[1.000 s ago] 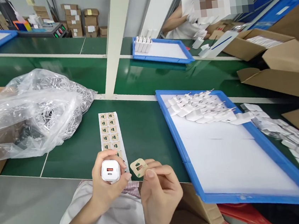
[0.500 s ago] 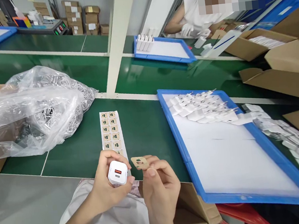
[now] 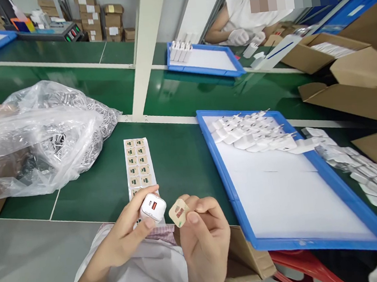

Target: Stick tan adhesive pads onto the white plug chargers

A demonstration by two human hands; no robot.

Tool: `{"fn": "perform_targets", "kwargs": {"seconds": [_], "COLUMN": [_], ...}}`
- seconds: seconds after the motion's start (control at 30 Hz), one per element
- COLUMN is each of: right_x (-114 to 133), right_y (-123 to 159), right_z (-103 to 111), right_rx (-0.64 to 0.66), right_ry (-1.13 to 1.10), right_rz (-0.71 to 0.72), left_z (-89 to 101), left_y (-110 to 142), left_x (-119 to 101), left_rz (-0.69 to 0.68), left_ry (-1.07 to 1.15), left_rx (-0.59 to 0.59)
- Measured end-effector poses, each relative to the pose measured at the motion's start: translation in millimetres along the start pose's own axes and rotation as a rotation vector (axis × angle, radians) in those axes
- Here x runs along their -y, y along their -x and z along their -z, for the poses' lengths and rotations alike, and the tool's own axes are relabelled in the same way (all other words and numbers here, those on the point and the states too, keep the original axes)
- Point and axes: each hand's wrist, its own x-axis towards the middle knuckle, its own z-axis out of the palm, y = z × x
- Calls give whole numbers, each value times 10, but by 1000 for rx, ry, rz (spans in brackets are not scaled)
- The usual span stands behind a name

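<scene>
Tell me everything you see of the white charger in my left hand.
The white charger is a glossy, plastic-looking block with rounded corners. Its end face, tilted toward the camera, shows a red rectangular port and a smaller oval slot. Your left hand holds it by its sides, close beside the tan sticker.

Left hand [image 3: 125,238] around white charger [image 3: 153,207]

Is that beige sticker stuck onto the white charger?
No, the right hand holds the beige sticker apart from the white charger in the left hand.
</scene>
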Motion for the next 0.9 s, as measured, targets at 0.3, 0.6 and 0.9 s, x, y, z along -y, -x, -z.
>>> {"fn": "perform_targets", "kwargs": {"seconds": [0.3, 0.6, 0.9], "right_x": [-41, 55, 191], "right_y": [72, 10, 52], "right_z": [136, 128, 104], "right_rx": [-52, 98, 160], "right_ry": [109, -25, 169], "right_rz": [-115, -182, -131], "left_z": [-192, 29, -18], "left_y": [-177, -278, -210], "left_x": [75, 29, 32], "left_rz": [-452, -678, -508], "left_ry": [238, -33, 22], "left_rx": [-47, -74, -18]}}
